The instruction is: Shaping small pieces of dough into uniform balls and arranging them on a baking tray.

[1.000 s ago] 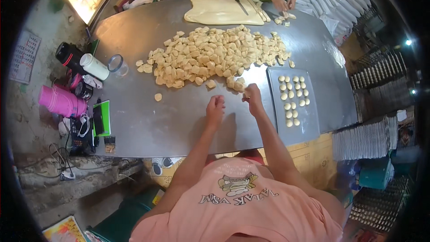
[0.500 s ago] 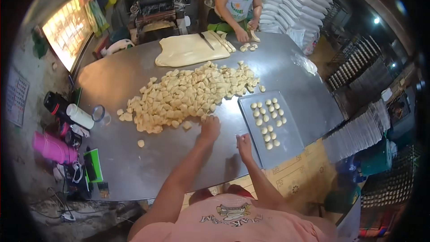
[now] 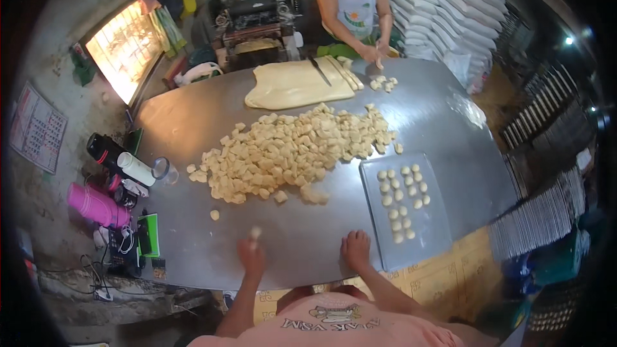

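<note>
A broad heap of cut dough pieces (image 3: 283, 151) covers the middle of the metal table. On the near side of the heap, my left hand (image 3: 250, 256) pinches a small dough piece (image 3: 255, 232) at its fingertips, slightly blurred. My right hand (image 3: 355, 250) rests on the tabletop with its fingers curled down; whatever lies under them is hidden. Just right of that hand is a grey baking tray (image 3: 434, 218) with rows of round dough balls (image 3: 394, 214). One loose dough piece (image 3: 214, 215) lies left of the heap's near edge.
Across the table (image 3: 186, 238), a co-worker (image 3: 357, 13) handles dough beside a large dough slab (image 3: 289, 87) with a knife (image 3: 321, 72) on it. A pink tumbler (image 3: 96, 204), a white bottle (image 3: 135, 168) and a clear cup (image 3: 164, 170) line the left edge. Stacked trays (image 3: 540, 212) stand right.
My left hand has come back from the heap toward me with a dough piece. My right hand has shifted nearer the table's front edge. The whole view has tilted slightly.
</note>
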`<state>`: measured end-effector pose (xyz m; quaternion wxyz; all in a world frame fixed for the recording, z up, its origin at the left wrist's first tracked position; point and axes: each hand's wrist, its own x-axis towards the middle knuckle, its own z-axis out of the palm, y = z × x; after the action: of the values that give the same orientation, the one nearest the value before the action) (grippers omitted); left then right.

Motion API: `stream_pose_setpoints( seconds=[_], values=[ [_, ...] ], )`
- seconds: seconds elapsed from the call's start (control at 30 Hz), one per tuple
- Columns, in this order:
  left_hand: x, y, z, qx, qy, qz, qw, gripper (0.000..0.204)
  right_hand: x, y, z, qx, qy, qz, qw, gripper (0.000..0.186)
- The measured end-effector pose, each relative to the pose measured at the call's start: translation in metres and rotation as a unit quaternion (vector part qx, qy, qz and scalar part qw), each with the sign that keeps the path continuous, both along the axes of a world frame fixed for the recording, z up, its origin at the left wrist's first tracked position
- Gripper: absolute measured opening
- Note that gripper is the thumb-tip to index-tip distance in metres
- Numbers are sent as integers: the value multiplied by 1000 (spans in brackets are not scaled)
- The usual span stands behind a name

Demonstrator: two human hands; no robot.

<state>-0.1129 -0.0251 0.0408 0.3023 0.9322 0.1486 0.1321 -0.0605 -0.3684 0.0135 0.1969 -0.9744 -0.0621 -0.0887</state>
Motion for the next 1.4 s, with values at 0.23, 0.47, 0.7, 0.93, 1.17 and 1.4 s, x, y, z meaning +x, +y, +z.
stream_pose_setpoints(
  seconds=[0.23,0.47,0.7,0.93,1.17,1.4],
  values=[
    [71,-8,-58,232,17,-71,970,34,73,35,-12,-12,-49,134,990,25],
    [142,21,-32,39,-56,-81,994,50,48,6,-14,-34,-39,119,991,24],
    [110,-40,-3,-159,4,-55,986,41,47,18,10,179,53,28,982,27],
    [-56,1,-51,111,115,88,983,43,16,-8,11,-13,14,29,999,27],
    [42,43,-85,267,44,66,960,31,77,15,-29,-20,-47,169,984,25],
    [-82,49,-71,242,89,92,962,23,-5,-28,-31,-78,-70,84,991,19]
  ],
)
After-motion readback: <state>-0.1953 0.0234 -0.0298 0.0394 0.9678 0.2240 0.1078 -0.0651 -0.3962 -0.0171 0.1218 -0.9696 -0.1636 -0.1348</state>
